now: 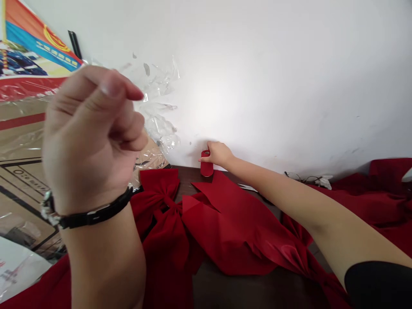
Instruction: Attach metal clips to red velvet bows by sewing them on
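My left hand is raised close to the camera at the left, its thumb and fingers pressed together. Whatever it pinches, if anything, is too small or hidden to make out. Far forward, by the wall, my right hand has its thumb and fingers around a red thread spool, which stands upright on the dark table. Thin needle-like lines rise from the spool's top. Below it lies a large folded piece of red cloth, and left of that a red fabric bow, gathered at its middle.
Cardboard boxes with clear plastic wrap and a printed poster stand at the left. More red cloth is heaped at the right. Scissors-like metal lie under my right forearm. A white wall rises behind the dark table.
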Demonstrator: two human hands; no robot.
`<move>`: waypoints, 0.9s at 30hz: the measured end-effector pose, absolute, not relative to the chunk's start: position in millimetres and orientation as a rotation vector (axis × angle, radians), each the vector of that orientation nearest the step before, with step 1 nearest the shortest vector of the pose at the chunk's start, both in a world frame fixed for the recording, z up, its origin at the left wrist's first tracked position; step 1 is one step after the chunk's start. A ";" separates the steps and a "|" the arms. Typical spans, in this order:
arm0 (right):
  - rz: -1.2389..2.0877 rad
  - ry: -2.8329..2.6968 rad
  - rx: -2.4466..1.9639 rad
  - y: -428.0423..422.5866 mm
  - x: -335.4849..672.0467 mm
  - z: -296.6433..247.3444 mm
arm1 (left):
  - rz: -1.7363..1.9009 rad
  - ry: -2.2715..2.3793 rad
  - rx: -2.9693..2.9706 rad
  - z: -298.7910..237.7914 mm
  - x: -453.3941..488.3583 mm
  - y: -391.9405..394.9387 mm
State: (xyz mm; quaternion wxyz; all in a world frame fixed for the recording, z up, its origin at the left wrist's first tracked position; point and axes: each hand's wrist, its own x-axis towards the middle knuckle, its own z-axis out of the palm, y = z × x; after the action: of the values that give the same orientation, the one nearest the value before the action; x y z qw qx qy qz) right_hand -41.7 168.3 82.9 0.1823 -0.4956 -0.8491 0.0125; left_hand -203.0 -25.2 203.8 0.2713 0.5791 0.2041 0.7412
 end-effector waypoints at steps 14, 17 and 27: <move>0.267 -2.282 -1.117 37.7 72.1 130.0 | 1.285 0.788 1.901 159.1 -109.1 -13.4; 0.310 -2.218 -1.154 -11.9 124.0 123.6 | 1.096 0.833 1.899 143.8 -82.9 -13.2; 0.721 -2.049 -1.378 -72.2 229.4 41.0 | 0.758 0.911 1.733 41.5 -28.3 3.2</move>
State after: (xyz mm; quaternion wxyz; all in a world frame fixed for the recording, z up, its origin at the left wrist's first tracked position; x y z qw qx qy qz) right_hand 229.4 -72.2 41.0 0.2807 -0.5142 -0.7645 0.2691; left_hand -28.3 3.2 41.5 0.4977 0.7160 0.3762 0.3133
